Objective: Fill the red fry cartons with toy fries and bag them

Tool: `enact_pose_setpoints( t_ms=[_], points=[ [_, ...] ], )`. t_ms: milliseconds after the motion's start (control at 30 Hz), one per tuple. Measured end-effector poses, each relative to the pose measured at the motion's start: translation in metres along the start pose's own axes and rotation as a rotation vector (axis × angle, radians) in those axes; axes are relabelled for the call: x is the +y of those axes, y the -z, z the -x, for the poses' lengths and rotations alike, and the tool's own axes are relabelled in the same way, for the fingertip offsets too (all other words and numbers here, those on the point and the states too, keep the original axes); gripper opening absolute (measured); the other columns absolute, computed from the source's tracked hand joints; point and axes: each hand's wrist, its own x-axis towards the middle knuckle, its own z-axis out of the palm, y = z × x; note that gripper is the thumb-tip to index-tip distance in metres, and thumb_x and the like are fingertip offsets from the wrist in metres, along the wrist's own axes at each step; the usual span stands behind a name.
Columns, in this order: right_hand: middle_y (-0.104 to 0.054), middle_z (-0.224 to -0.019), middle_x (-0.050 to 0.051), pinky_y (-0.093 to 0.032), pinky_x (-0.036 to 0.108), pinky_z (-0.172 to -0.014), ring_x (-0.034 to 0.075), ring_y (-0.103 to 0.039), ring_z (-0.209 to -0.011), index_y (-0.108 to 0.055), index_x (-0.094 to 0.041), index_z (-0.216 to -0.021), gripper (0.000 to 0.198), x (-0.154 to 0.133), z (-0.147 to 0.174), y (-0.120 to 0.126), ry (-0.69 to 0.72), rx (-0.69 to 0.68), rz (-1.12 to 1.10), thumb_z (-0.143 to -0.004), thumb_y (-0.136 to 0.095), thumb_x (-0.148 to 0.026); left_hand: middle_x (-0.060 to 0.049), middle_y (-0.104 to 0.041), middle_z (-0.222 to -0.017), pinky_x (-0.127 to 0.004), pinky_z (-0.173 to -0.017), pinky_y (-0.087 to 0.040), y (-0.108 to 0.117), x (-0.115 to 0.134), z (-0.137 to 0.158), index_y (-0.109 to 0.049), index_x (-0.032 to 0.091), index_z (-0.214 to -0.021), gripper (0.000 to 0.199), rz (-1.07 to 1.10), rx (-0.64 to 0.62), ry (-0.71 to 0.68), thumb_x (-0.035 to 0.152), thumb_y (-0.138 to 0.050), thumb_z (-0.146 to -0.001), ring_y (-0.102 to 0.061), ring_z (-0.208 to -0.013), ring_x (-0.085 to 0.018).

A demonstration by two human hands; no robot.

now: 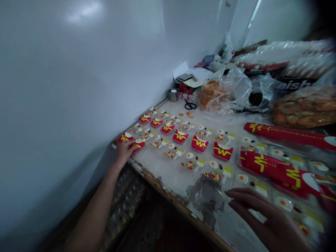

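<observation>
My left hand (124,153) reaches to the far left corner of the table, its fingers closed on the edge of a small red fries box (138,145) with a yellow W-like mark. Beside it lies another red fries box (125,137). My right hand (265,217) hovers over the near right side, fingers stretched out and holding nothing. Rows of clear plastic trays hold little pieces such as a fried egg (189,155), a pizza-like disc (190,165) and a yellow-and-white ice pop (200,163). Several trays in the back row also carry red boxes (199,143).
Stacked red boxes (283,171) overlap trays on the right, with a long red stack (288,135) behind. Black scissors (190,104), a metal cup (173,95), bags of orange pieces (211,93) and a large bag (304,108) stand further back. A wall (78,70) borders the left.
</observation>
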Motion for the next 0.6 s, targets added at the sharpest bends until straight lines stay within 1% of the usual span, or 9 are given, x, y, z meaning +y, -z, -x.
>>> enact_pose_setpoints(
  t_ms=[100, 167, 200, 233, 300, 367, 433, 533, 600],
  points=[
    [-0.077, -0.105, 0.004, -0.063, 0.029, -0.067, 0.023, -0.075, -0.090, -0.077, -0.036, -0.105, 0.022, -0.002, -0.001, -0.003, 0.005, -0.018, 0.012, -0.091, -0.064, -0.047, -0.009, -0.071, -0.124, -0.037, -0.101, -0.048, 0.001, -0.002, -0.004, -0.072, 0.019, -0.119, 0.036, 0.005, -0.049, -0.017, 0.040, -0.060, -0.093, -0.065, -0.114, -0.026],
    [-0.077, -0.102, 0.004, -0.063, 0.028, -0.072, 0.021, -0.075, -0.088, -0.077, -0.034, -0.105, 0.021, -0.009, -0.002, -0.011, 0.046, -0.062, 0.016, -0.093, -0.062, -0.044, -0.010, -0.071, -0.123, -0.039, -0.100, -0.049, 0.004, -0.002, -0.014, -0.071, 0.019, -0.120, 0.039, 0.000, -0.072, -0.040, 0.043, -0.064, -0.089, -0.065, -0.113, -0.027],
    [-0.077, -0.102, 0.004, -0.062, 0.028, -0.074, 0.020, -0.075, -0.088, -0.077, -0.033, -0.105, 0.021, -0.013, -0.002, -0.016, 0.074, -0.100, 0.018, -0.094, -0.061, -0.041, -0.010, -0.069, -0.127, -0.039, -0.103, -0.047, 0.007, -0.003, -0.021, -0.070, 0.020, -0.123, 0.043, 0.001, -0.083, -0.072, 0.043, -0.068, -0.086, -0.062, -0.117, -0.028],
    [-0.077, -0.101, 0.004, -0.062, 0.027, -0.076, 0.019, -0.075, -0.089, -0.077, -0.032, -0.104, 0.021, -0.017, -0.001, -0.019, 0.104, -0.146, 0.017, -0.096, -0.059, -0.039, -0.010, -0.065, -0.133, -0.040, -0.107, -0.045, 0.009, -0.005, -0.030, -0.067, 0.021, -0.129, 0.050, 0.009, -0.116, -0.138, 0.042, -0.071, -0.084, -0.058, -0.123, -0.028],
    [-0.076, -0.102, 0.004, -0.061, 0.026, -0.077, 0.018, -0.074, -0.090, -0.076, -0.032, -0.105, 0.021, -0.022, 0.003, -0.024, 0.157, -0.261, 0.014, -0.098, -0.056, -0.034, -0.010, -0.057, -0.143, -0.042, -0.115, -0.038, 0.014, -0.009, -0.048, -0.061, 0.024, -0.137, 0.061, 0.043, -0.241, -0.325, 0.041, -0.075, -0.080, -0.049, -0.135, -0.028],
    [-0.076, -0.103, 0.004, -0.061, 0.025, -0.077, 0.017, -0.074, -0.089, -0.075, -0.032, -0.109, 0.022, -0.024, 0.009, -0.025, 0.189, -0.348, 0.023, -0.098, -0.055, -0.032, -0.011, -0.055, -0.143, -0.044, -0.117, -0.035, 0.015, -0.013, -0.063, -0.060, 0.023, -0.138, 0.063, 0.078, -0.382, -0.491, 0.044, -0.074, -0.080, -0.046, -0.137, -0.029],
    [-0.076, -0.103, 0.003, -0.061, 0.024, -0.075, 0.017, -0.075, -0.089, -0.074, -0.032, -0.113, 0.023, -0.020, 0.017, -0.023, 0.206, -0.336, 0.041, -0.098, -0.056, -0.031, -0.012, -0.055, -0.138, -0.043, -0.115, -0.037, 0.014, -0.016, -0.070, -0.064, 0.021, -0.134, 0.059, 0.091, -0.445, -0.553, 0.048, -0.071, -0.082, -0.049, -0.132, -0.028],
    [-0.077, -0.103, 0.003, -0.061, 0.021, -0.073, 0.017, -0.075, -0.088, -0.073, -0.033, -0.116, 0.024, -0.011, 0.030, -0.021, 0.215, -0.231, 0.069, -0.097, -0.059, -0.032, -0.013, -0.055, -0.134, -0.043, -0.111, -0.041, 0.010, -0.022, -0.066, -0.066, 0.019, -0.131, 0.052, 0.098, -0.427, -0.575, 0.051, -0.061, -0.089, -0.052, -0.125, -0.026],
    [-0.077, -0.102, 0.002, -0.061, 0.019, -0.072, 0.016, -0.076, -0.086, -0.073, -0.033, -0.115, 0.023, -0.006, 0.037, -0.020, 0.222, -0.187, 0.078, -0.097, -0.059, -0.033, -0.013, -0.055, -0.131, -0.045, -0.111, -0.041, 0.007, -0.025, -0.063, -0.068, 0.019, -0.125, 0.047, 0.100, -0.412, -0.589, 0.051, -0.054, -0.093, -0.052, -0.124, -0.026]
  ],
)
